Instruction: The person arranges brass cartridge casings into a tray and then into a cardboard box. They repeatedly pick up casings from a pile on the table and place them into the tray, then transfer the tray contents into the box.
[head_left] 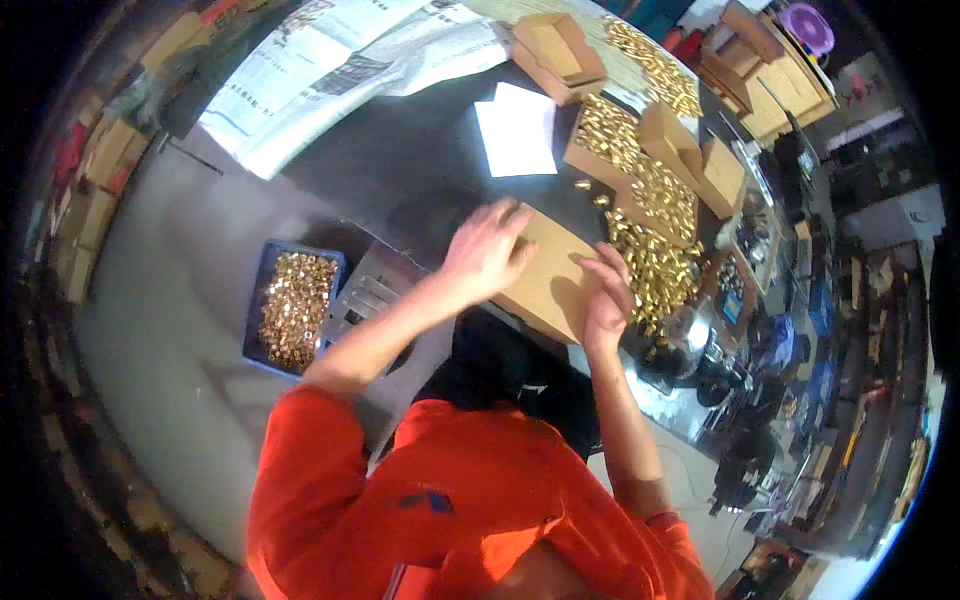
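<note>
A closed brown cardboard box [552, 275] lies at the near edge of the dark tabletop, right in front of me. My left hand [487, 250] grips its left end, with the fingers bent over the top edge. At the opposite end, my right hand [607, 298] holds the box's right side, its fingers curled above the lid. Just beyond the right hand a loose heap of small brass fittings [655, 265] spreads over the table. What is inside the box is hidden.
Open cartons of brass fittings [608, 132] stand behind the heap. An empty carton [560, 52], white paper sheets [517, 130] and newspaper [330, 75] lie farther back. A blue bin [252, 312] of brass nuts sits low on the left. Metal equipment [700, 355] crowds the right.
</note>
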